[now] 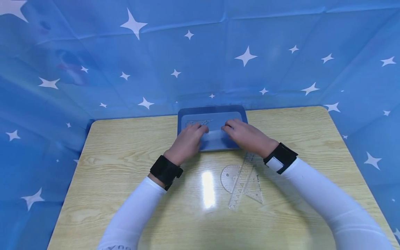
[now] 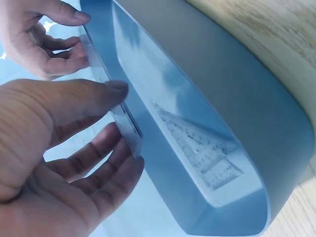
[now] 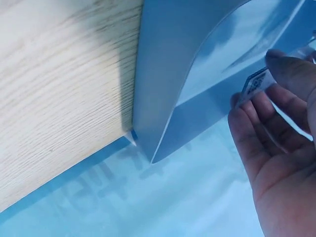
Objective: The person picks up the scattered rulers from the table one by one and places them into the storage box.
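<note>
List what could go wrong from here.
1. Slip: the left hand and right hand pinch a thin clear strip by its edges, so it may drop.
2. Knock: a clear set square lies in the blue tray; a dropped strip could hit it.
3. Mix-up: the protractor, ruler and triangle outside sit close together, all transparent, so one might get nudged or misread.
</note>
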